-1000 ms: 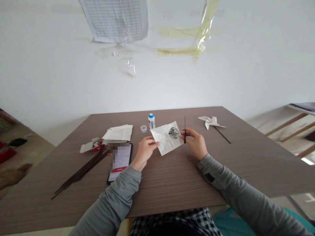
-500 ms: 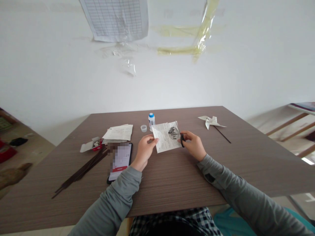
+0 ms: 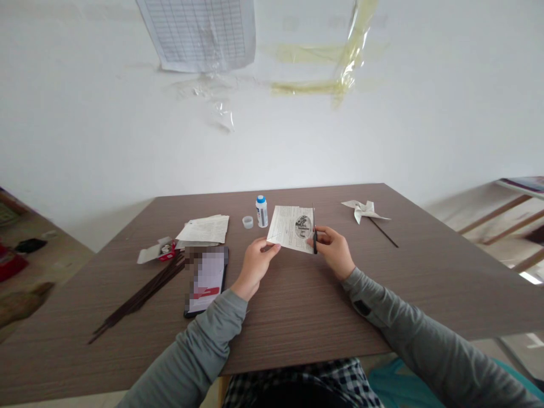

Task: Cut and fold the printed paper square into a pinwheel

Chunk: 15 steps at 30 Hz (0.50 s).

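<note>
My left hand (image 3: 255,264) pinches the lower left corner of a printed sheet of paper (image 3: 285,228), which carries a round dark picture near its right side. Black-handled scissors (image 3: 315,242) are in my right hand (image 3: 335,250), with the blades pointing away from me along the sheet's right edge. Whether the blades are parted I cannot tell. Behind the sheet, to its left, stands a white bottle with a blue top (image 3: 262,212), with a small clear cap (image 3: 247,222) beside it.
Left of my hands lie a stack of printed papers (image 3: 204,230), a phone (image 3: 208,283), thin dark sticks (image 3: 138,296) and an open small red-and-white box (image 3: 165,251). A paper pinwheel (image 3: 364,211) on a stick rests at the right. The wooden table (image 3: 293,317) meets a white wall.
The sheet has turned clockwise and tilted in my left hand, which has shifted slightly right and down. The bottle now shows fully. My right hand with the scissors has barely moved.
</note>
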### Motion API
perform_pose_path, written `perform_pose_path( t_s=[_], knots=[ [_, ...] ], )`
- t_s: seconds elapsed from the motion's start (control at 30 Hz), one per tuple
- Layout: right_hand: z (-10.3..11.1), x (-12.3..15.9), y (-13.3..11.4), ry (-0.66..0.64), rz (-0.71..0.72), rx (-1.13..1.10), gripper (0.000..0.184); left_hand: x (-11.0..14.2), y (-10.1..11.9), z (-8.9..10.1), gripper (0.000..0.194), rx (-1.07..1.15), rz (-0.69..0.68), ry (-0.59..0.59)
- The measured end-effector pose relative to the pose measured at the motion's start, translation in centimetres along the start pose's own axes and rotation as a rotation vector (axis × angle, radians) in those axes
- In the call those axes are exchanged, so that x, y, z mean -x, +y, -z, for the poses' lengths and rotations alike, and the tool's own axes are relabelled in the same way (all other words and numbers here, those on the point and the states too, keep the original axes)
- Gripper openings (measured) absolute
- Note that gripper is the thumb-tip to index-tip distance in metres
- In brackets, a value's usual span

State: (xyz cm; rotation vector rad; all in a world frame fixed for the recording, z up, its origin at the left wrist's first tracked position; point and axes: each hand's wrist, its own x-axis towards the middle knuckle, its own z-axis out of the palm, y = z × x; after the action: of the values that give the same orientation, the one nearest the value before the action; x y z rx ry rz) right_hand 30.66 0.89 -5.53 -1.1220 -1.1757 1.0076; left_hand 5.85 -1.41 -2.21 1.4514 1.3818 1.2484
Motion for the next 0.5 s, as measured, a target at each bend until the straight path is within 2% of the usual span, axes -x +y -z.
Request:
perform_pose_path(
  t_s=[0.23,0.5],
  knots=[
    [-0.8,0.7,-0.4,-0.040,-0.034,-0.003,0.062,-0.3,-0.4,0.1,0.016,0.037,0.023,0.132],
    [-2.2,1.8,-0.6,-0.006,-0.066,-0.104,0.060,0.6,-0.7,-1.4,0.031,0.097,0.011,0.003]
  ],
)
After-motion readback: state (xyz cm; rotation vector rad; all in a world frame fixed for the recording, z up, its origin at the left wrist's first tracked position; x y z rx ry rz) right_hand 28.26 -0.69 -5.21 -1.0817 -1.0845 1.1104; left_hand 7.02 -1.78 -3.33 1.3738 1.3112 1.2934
